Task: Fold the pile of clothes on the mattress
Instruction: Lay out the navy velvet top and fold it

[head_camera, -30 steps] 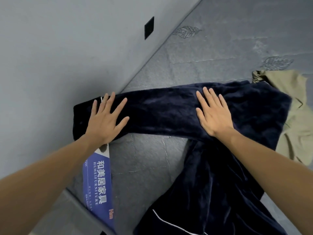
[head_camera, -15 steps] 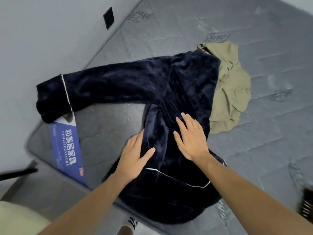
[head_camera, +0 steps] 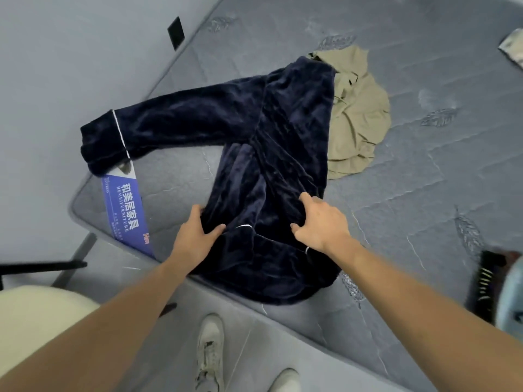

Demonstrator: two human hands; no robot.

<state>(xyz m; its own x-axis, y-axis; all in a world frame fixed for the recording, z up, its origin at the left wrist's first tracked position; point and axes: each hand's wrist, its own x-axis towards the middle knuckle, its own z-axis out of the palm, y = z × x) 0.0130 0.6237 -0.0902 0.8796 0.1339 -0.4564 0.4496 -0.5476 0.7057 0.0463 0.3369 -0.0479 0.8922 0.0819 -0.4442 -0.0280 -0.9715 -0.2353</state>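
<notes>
Navy fleece top (head_camera: pixel 283 142) lies spread on the grey mattress (head_camera: pixel 424 179), lower hem hanging a bit over the near mattress edge, one sleeve stretched out to the left with its white-piped cuff (head_camera: pixel 104 145) near the mattress corner by the wall. Left hand (head_camera: pixel 195 236) grips the fabric at the lower left side of the body, thumb on top, fingers curled into the cloth. Right hand (head_camera: pixel 319 222) grips a bunched fold at the lower right side, fingers dug into the fleece. Both hands sit just above a white piping line (head_camera: pixel 243 227) on the garment. Khaki garment (head_camera: pixel 353 114) lies crumpled on the mattress, touching the navy top's right side and partly tucked under it. Blue label (head_camera: pixel 124 205) with white lettering sits on the mattress near the cuff. Black wall plate (head_camera: pixel 175 32) on the grey wall at upper left. Two white shoes (head_camera: pixel 210 352) on the floor below. Cream cushion (head_camera: pixel 36 321) at lower left. Dark striped item (head_camera: pixel 485 281) at right edge, blurred, cannot tell what.
</notes>
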